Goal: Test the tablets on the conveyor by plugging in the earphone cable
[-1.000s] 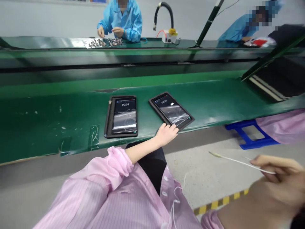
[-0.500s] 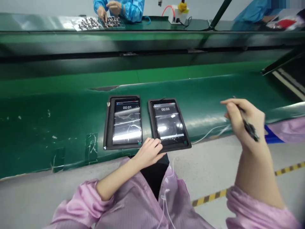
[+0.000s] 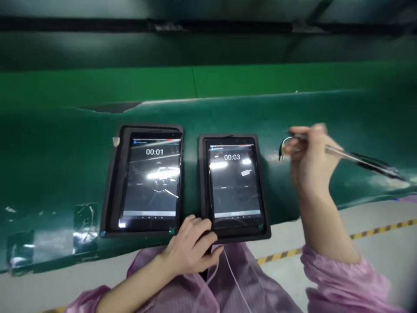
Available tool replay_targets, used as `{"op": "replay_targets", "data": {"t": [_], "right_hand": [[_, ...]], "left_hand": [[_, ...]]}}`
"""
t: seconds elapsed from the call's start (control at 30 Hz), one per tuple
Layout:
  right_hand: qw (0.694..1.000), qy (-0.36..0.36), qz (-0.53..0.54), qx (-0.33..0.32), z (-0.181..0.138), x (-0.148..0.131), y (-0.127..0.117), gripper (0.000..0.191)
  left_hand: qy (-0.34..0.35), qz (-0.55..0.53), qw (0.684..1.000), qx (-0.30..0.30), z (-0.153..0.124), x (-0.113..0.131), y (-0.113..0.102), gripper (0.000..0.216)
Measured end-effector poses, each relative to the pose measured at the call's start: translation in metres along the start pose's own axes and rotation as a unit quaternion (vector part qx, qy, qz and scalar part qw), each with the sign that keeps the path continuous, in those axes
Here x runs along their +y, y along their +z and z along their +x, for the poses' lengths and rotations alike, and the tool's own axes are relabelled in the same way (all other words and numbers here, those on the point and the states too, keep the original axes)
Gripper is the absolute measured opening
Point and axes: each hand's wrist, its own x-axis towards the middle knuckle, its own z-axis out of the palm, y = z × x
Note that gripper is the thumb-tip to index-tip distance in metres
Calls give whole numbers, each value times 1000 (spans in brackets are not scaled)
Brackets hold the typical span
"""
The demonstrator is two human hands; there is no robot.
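Two dark tablets in black frames lie side by side on the green bench. The left tablet (image 3: 151, 182) reads 00:01 and the right tablet (image 3: 236, 187) reads 00:03. My left hand (image 3: 192, 245) has its curled fingers at the lower left corner of the right tablet's black frame (image 3: 241, 237), thumb below the edge. Off to the right, my right hand (image 3: 314, 161) is raised above the bench, closed on a slim black-and-silver pen (image 3: 365, 161), blurred by motion. By its fingertips shows a small piece with black and white wires (image 3: 282, 150), too blurred to name.
The green bench top (image 3: 58, 165) has torn edges and patches of tape (image 3: 85, 228). A bright green strip (image 3: 130, 84) and a dark ledge run along behind it. White cords (image 3: 234, 278) hang over my pink smock. Yellow-and-black floor tape (image 3: 280, 256) lies beyond the front edge.
The view has tilted down and come closer, so the co-workers have left it. My right hand has turned, with the pen now pointing out to the right. My left hand stays at the right tablet's corner.
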Motion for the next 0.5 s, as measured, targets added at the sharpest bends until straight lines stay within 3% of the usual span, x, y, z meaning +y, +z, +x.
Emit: {"op": "replay_targets", "data": {"t": [0.07, 0.13, 0.2, 0.33, 0.5], "right_hand": [[983, 84, 118, -110, -21, -12, 11, 30], [963, 117, 185, -155, -36, -20, 19, 32], [975, 81, 166, -119, -46, -21, 23, 35], [996, -64, 40, -41, -57, -18, 23, 29], [989, -142, -6, -35, -60, -18, 25, 39]], "left_hand": [[-6, 38, 999, 1, 1, 2, 2, 16], [-16, 76, 997, -10, 1, 5, 5, 21], [-35, 108, 993, -23, 1, 7, 8, 29], [-73, 147, 986, -44, 1, 11, 15, 47], [-80, 157, 983, -51, 1, 12, 18, 52]]}}
